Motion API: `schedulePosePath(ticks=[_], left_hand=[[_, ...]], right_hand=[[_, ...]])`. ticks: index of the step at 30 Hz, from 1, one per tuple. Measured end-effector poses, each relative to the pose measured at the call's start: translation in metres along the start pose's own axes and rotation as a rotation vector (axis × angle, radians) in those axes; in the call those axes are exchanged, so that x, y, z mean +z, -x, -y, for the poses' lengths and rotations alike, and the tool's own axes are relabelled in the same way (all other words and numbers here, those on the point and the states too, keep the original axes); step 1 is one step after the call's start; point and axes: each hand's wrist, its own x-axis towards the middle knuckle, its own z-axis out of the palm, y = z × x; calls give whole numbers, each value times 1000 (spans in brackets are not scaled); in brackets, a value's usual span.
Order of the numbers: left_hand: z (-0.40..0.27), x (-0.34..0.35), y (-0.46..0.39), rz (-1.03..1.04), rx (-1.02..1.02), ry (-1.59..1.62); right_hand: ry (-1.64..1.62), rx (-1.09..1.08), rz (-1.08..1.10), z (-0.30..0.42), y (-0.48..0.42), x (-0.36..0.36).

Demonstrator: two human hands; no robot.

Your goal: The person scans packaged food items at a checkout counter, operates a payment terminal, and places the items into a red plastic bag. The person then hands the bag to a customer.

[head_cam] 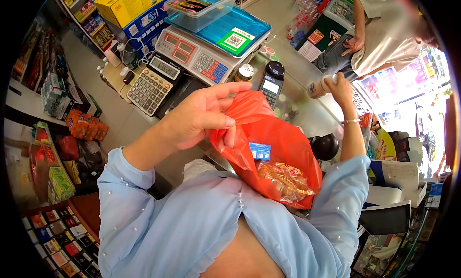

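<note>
My left hand [200, 118] grips the gathered rim of a red plastic bag [288, 141], holding its mouth towards me. Inside the bag, a small blue box [261, 151] lies above clear-wrapped food packets [286, 181] with golden-brown contents. Out to the right, above the glass counter [293, 82], my right hand [340, 89] has its fingers around the top of a pale cup-shaped container [317, 89] with a printed side. The container is tilted, and its underside is hidden from me.
Beyond the bag are a payment terminal [272, 80], a lidded jar [245, 73], a desk calculator [155, 83] and a weighing scale [194, 53] carrying a clear plastic tub [201, 11]. A dark rounded object [324, 146] stands right of the bag. Another person [374, 44] stands across the counter.
</note>
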Motion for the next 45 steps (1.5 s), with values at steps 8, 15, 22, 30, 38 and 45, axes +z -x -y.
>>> schedulePosePath(ticks=[8,15,22,30,38,45], left_hand=[[7,-3,-41,44,45,118],[11,-4,-53,95,58,152],[8,-2,-42,54,104,148],[5,5,-37,58,76,119],[-3,9,-1,120,82,-145],[-22,9,21,90,-25,-1182]], right_hand=[[-814,-83,-103,45,113,-196],[-527,-464,83,128,182,-149],[-21,-496,220,109,193,-90],[-154,-435,412,109,206,-71],[-285,-55,228,57,250,-115],[-567,87,265,51,302,-123]])
